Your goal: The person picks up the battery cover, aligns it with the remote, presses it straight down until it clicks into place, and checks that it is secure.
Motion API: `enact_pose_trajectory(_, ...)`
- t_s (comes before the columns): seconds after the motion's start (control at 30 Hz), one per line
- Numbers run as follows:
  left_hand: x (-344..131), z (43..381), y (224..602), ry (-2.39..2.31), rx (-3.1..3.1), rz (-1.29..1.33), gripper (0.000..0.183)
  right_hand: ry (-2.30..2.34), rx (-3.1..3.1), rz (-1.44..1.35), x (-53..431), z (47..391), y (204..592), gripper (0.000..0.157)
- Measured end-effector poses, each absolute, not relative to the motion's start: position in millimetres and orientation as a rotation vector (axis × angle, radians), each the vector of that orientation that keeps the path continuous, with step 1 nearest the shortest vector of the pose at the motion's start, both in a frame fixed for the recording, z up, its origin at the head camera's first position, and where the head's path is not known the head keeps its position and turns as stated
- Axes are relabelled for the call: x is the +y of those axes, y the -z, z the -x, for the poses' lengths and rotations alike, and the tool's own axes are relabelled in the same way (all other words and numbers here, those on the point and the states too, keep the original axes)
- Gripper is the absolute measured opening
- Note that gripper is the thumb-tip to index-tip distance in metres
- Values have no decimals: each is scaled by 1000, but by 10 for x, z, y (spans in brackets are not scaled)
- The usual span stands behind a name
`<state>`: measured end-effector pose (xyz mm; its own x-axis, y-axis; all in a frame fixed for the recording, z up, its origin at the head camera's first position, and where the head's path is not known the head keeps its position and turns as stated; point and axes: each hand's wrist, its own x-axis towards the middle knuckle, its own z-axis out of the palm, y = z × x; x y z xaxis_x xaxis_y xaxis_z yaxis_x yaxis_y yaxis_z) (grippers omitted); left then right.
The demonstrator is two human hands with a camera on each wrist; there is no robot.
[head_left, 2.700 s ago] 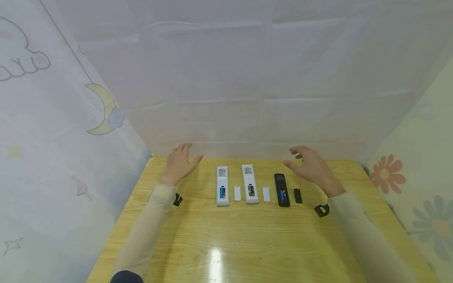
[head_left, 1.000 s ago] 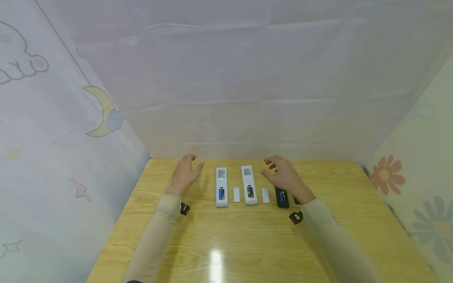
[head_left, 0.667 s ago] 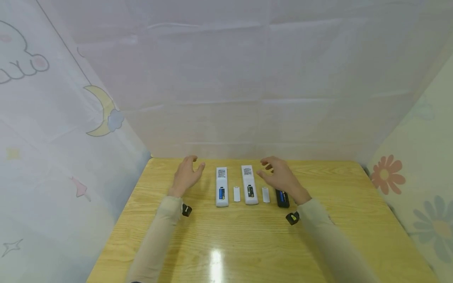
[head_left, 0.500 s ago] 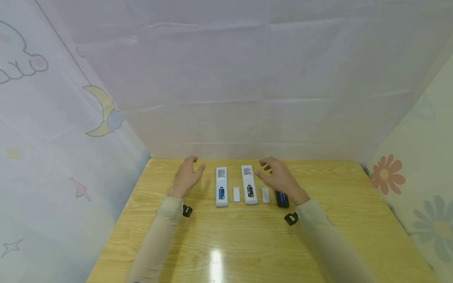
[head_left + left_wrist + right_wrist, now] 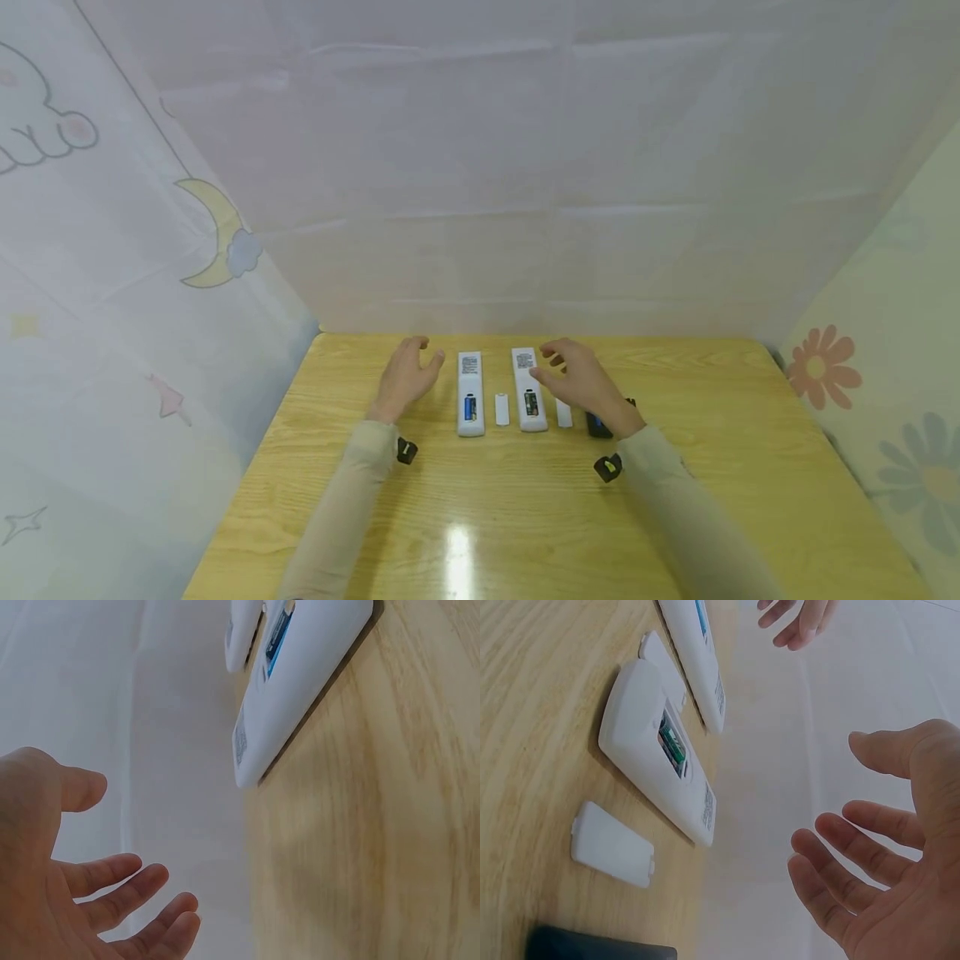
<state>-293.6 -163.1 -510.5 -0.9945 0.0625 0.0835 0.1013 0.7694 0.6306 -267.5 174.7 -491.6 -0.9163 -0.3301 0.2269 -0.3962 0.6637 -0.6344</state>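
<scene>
Left white remote (image 5: 471,383), middle white remote (image 5: 524,377): backs up, bays uncovered

Both lie on the table (image 5: 420,517), presumably flipped for bay access. Blue battery (image 5: 470,407) in left bay, green battery (image 5: 673,746) in middle. Left white cover (image 5: 502,409), right white cover (image 5: 564,414) alongside, likely kept paired. Black remote (image 5: 599,432) partly hidden by right arm. Left hand (image 5: 407,382), right hand (image 5: 582,385): thumbs wide of fingers, holding nothing.

On the table (image 5: 420,517), left to right, lay the left remote (image 5: 471,385) with batteries (image 5: 470,407) inside, left cover (image 5: 502,409), middle remote (image 5: 533,425), middle cover (image 5: 564,415), right remote (image 5: 599,428) and right cover (image 5: 631,402). The left hand (image 5: 407,381) hung left of them, the right hand (image 5: 579,379) above their right part.
</scene>
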Motion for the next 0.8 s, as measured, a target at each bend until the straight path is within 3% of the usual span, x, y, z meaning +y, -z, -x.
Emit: enact_pose_trajectory(0.8,-1470,2882,5295,1045,-2962,100,63,-1147,-2792,-648,1628,2633,5006,50)
